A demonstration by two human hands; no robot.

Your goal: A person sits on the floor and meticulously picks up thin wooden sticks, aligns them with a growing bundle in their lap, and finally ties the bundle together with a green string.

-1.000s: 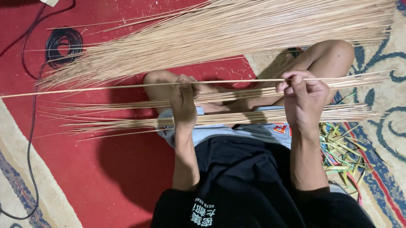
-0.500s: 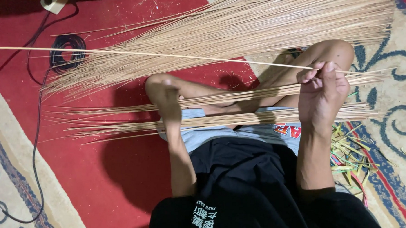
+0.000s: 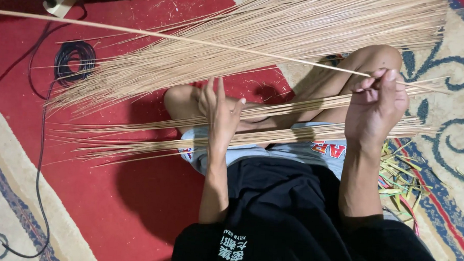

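Thin pale stick (image 3: 194, 40), now tilted leftward-up.

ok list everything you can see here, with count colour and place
single thin stick: one, pale tan, pinched at its right end, slanting up to the left edge
big stick pile: too many to count, tan, fanned across the top on the floor
stick bundles: two loose rows, tan, across the lap
coiled cable: one, black, upper left on the red carpet
leaf strips: a heap, green and yellow, lower right
patterned rug: one, beige and blue, right side
left hand: open, resting on the stick bundles
right hand: pinching the single thin stick
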